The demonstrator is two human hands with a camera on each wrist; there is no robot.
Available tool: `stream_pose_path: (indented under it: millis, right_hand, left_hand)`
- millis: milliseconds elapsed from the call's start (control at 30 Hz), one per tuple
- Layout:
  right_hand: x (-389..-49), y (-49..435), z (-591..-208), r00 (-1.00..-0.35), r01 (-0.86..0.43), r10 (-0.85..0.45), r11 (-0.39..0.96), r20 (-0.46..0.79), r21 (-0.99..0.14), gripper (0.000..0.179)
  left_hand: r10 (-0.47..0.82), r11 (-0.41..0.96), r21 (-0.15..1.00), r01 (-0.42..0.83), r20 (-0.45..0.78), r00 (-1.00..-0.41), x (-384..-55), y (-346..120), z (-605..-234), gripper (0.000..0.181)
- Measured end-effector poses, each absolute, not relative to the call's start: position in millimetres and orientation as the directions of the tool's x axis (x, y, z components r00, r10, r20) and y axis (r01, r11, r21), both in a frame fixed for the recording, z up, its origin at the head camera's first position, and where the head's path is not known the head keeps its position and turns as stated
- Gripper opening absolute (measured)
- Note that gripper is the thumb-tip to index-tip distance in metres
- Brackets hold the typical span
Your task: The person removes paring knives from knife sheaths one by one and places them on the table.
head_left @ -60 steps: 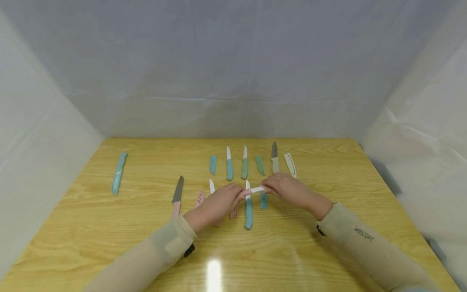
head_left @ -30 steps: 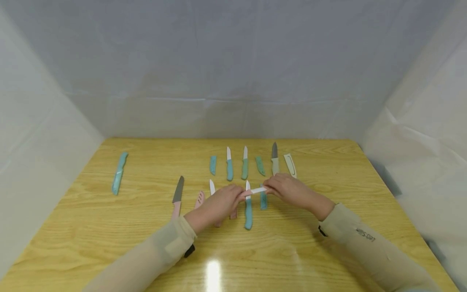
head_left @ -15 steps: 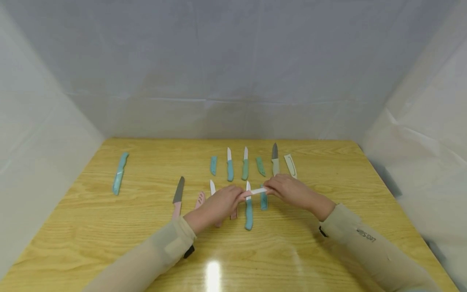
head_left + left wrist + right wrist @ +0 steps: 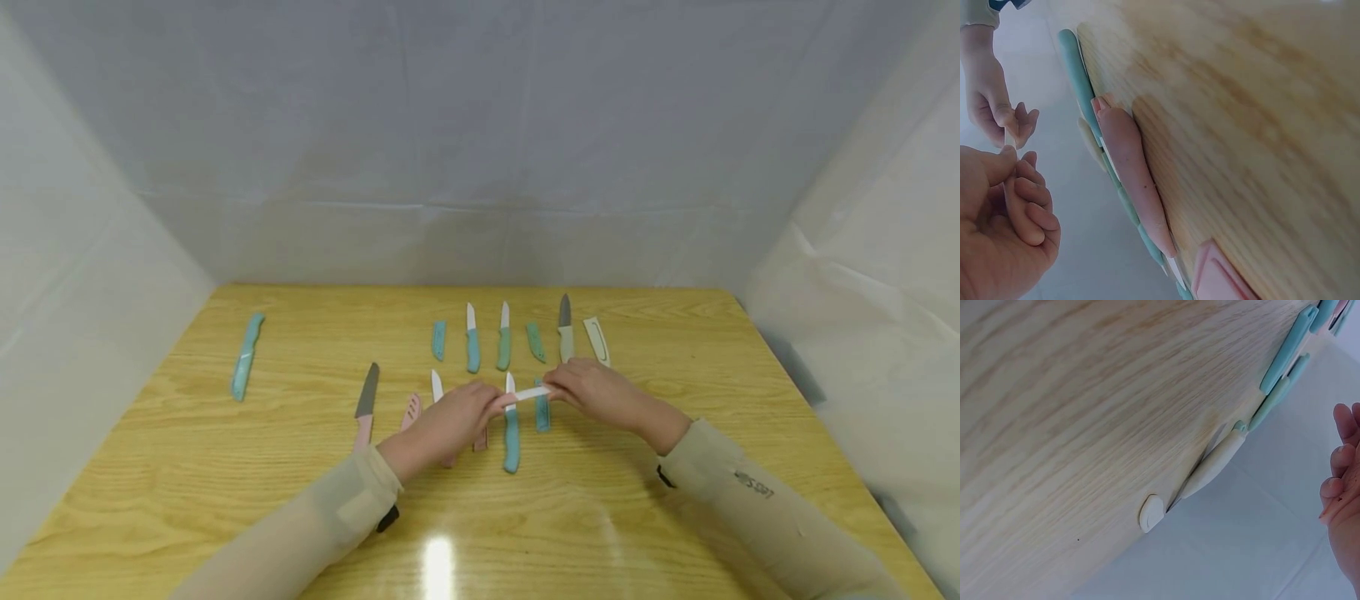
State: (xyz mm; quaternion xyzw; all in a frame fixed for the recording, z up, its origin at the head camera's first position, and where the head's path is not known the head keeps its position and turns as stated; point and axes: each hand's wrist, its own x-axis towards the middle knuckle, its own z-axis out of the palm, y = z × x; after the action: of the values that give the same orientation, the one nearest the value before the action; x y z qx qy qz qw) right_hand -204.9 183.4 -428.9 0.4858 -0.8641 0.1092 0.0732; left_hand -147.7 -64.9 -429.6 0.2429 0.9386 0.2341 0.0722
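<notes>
My left hand (image 4: 455,417) grips the pink handle (image 4: 1020,215) of a small knife with a white blade (image 4: 531,392), held level above the table. The thumb and fingers of my right hand (image 4: 596,390) pinch the blade's far end, so its tip is hidden. Below the held knife lies a blue-handled knife (image 4: 512,440), and beside it a blue sheath (image 4: 542,412). Under my left arm, a pink-handled knife (image 4: 1136,169) with a white blade is partly covered in the head view. A pink sheath (image 4: 480,438) shows near it.
A grey-bladed pink knife (image 4: 366,400) and slotted pink sheath (image 4: 411,410) lie left. Behind are a blue knife (image 4: 472,346), green knife (image 4: 503,343), cream knife (image 4: 566,337), blue sheath (image 4: 438,340), green sheath (image 4: 535,341) and cream sheath (image 4: 597,340). A sheathed turquoise knife (image 4: 246,357) lies far left.
Both hands keep their hold on the pink-handled knife. My right hand has shifted very slightly to the right since the earliest frame; the things on the table stay put.
</notes>
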Motion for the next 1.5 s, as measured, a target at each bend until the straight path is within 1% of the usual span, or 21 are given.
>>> stream_pose_path:
  millis: [400, 767, 1067, 1267, 1333, 1400, 1467, 1500]
  right_hand:
    - [-206.7, 185.3, -431.6, -0.497, -0.867, -0.828, 0.486, 0.258, -0.111, 0.023]
    - [-205.1, 186.5, -430.4, -0.531, -0.847, -0.814, 0.517, 0.236, -0.124, 0.023]
    - [-202.6, 188.9, -426.8, -0.548, -0.834, -0.799, 0.546, 0.248, -0.085, 0.023]
    - [-203.9, 190.3, -426.7, -0.545, -0.833, -0.797, 0.550, 0.260, -0.061, 0.024]
    - [-205.3, 193.1, -426.2, -0.548, -0.832, -0.792, 0.548, 0.269, -0.082, 0.020]
    - [-207.1, 198.5, -425.6, -0.574, -0.816, -0.771, 0.568, 0.275, -0.110, 0.017]
    - [-209.1, 205.4, -423.6, -0.620, -0.783, -0.736, 0.600, 0.273, -0.163, 0.012]
    - [-209.7, 209.0, -422.1, -0.648, -0.761, -0.712, 0.620, 0.270, -0.192, 0.012]
  left_hand:
    - [0.486, 0.777, 0.464, 0.426, -0.011, -0.874, -148.0, -64.6, -432.1, 0.041]
    - [0.492, 0.776, 0.458, 0.434, -0.008, -0.870, -146.2, -64.2, -432.5, 0.040]
    - [0.486, 0.774, 0.468, 0.426, -0.010, -0.874, -146.4, -62.1, -429.6, 0.040]
    - [0.482, 0.780, 0.458, 0.427, -0.006, -0.876, -145.6, -63.4, -429.0, 0.041]
    - [0.479, 0.775, 0.470, 0.422, -0.001, -0.878, -145.5, -65.8, -429.9, 0.040]
    - [0.460, 0.762, 0.516, 0.390, -0.009, -0.888, -145.6, -69.2, -430.3, 0.040]
    - [0.433, 0.755, 0.547, 0.362, -0.001, -0.901, -146.0, -73.0, -430.1, 0.039]
    - [0.418, 0.754, 0.555, 0.352, 0.008, -0.908, -146.3, -74.8, -429.9, 0.037]
